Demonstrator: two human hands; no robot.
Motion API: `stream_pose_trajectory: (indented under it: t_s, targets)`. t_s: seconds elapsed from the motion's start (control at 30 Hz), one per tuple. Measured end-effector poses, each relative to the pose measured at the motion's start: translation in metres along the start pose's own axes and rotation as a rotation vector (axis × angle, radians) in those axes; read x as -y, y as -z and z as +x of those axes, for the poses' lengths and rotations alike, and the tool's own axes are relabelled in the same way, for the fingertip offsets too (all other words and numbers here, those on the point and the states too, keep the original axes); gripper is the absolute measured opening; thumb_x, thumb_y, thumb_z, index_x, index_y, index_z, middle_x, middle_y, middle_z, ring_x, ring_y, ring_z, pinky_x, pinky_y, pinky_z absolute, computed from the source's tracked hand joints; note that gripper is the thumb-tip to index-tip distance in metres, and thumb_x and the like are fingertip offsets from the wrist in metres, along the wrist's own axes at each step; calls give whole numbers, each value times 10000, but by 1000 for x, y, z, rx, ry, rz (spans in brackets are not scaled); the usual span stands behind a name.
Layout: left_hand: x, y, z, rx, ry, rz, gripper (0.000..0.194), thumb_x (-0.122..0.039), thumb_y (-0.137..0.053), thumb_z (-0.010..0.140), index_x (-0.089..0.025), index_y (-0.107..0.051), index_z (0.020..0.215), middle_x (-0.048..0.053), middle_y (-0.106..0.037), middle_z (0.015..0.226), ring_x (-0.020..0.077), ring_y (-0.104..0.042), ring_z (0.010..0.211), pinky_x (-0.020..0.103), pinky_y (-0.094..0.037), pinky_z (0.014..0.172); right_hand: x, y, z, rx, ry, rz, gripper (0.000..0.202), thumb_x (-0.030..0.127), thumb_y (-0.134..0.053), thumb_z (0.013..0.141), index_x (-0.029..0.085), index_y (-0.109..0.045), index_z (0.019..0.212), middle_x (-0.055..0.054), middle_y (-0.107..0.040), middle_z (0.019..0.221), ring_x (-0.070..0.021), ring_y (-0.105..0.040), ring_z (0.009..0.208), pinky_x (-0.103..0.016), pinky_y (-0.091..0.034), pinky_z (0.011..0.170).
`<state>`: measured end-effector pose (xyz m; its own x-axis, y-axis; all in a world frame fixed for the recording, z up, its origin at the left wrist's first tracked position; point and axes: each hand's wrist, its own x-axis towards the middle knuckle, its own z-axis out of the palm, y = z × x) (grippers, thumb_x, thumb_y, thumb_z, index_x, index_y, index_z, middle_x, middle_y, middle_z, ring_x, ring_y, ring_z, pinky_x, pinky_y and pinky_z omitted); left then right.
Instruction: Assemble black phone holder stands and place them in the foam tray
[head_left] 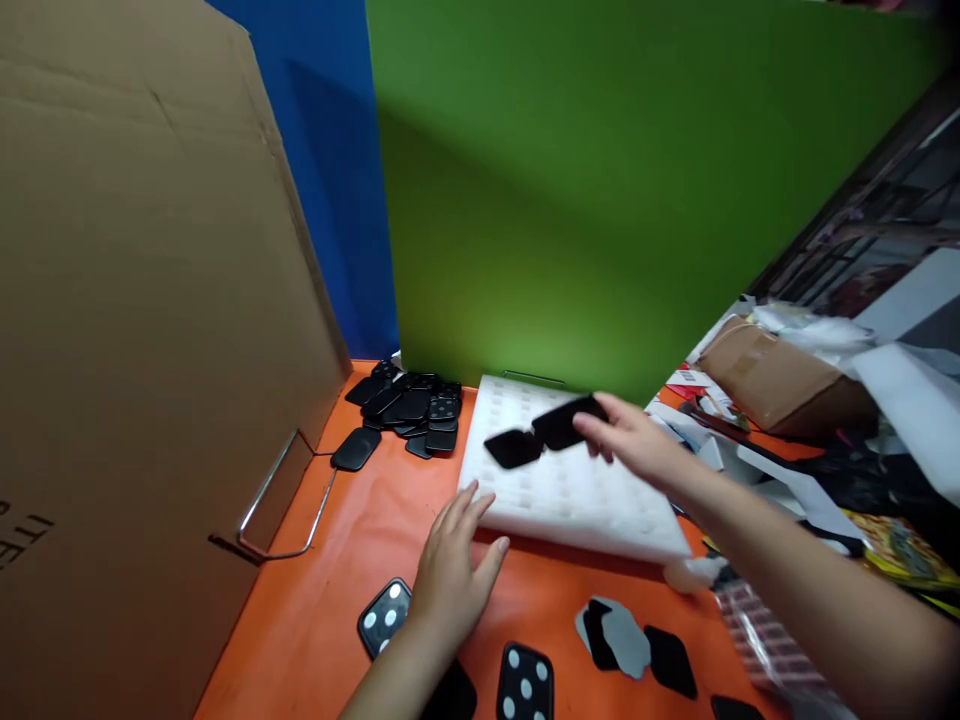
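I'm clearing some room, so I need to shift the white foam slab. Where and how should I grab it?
I'd pinch the thick near edge of the foam slab, coming from the front: it lies flat with that edge facing you, while the green panel stands close behind its far side.

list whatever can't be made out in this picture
All in the head view:
- Black pieces in the right hand: blurred, surface detail lost
- Left spotted pad: lower part hidden by the left arm
- Bottom spotted pad: cut off by the bottom edge
- Carton print: cut off by the left edge
- Pile: overlap hides the count
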<state>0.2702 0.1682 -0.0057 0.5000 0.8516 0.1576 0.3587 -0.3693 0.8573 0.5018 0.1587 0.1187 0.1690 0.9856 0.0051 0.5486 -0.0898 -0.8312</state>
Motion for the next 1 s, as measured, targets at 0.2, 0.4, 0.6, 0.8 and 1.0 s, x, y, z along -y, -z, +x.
stream_pose_trajectory:
  t_s: [0.2, 0.4, 0.6, 0.8, 1.0]
  targets:
    - [29, -12, 13, 46, -158, 483, 570, -246, -456, 807, -265, -281, 1349, 23, -265, 1434, 305, -141, 1326, 575, -242, 1017, 7, 13, 127, -99, 85, -558, 224, 375, -431, 825, 210, -561, 905, -6, -605, 764, -130, -516, 619, -228, -370, 533]
    - [40, -17, 12, 62, -193, 521, 570, -235, -430, 815, -251, -267, 1361, -5, -250, 1437, 290, -158, 1325, 467, -392, 975, -3, -8, 190, 74, 70, -664, 187, 355, -509, 793, 206, -593, 869, -22, -621, 790, -155, -546, 670, -251, -388, 601]
    - [43, -16, 14, 36, -215, 524, 562, -223, -433, 814, -259, -281, 1354, -6, -277, 1429, 283, -184, 1319, 442, -408, 964, -23, -33, 209, 107, 44, -708, 213, 304, -479, 824, 167, -587, 948, -71, -633, 823, -189, -590, 694, -282, -433, 630]
    - [36, -12, 15, 40, -225, 521, 548, -231, -430, 817, -238, -292, 1348, 22, -313, 1415, 290, -183, 1317, 499, -308, 1010, -13, -38, 149, -146, 65, -737, 542, 306, -495, 823, 169, -311, 1314, -146, -443, 1260, -265, -453, 1104, -371, -357, 893]
    - [15, -8, 12, -13, -223, 518, 475, -308, -471, 815, -200, -411, 1274, 93, -300, 1413, 342, -167, 1310, 549, -196, 1026, -34, 0, -73, 217, -90, -601, 286, 413, -443, 837, 253, -577, 1033, -31, -627, 991, -198, -574, 874, -299, -417, 768]
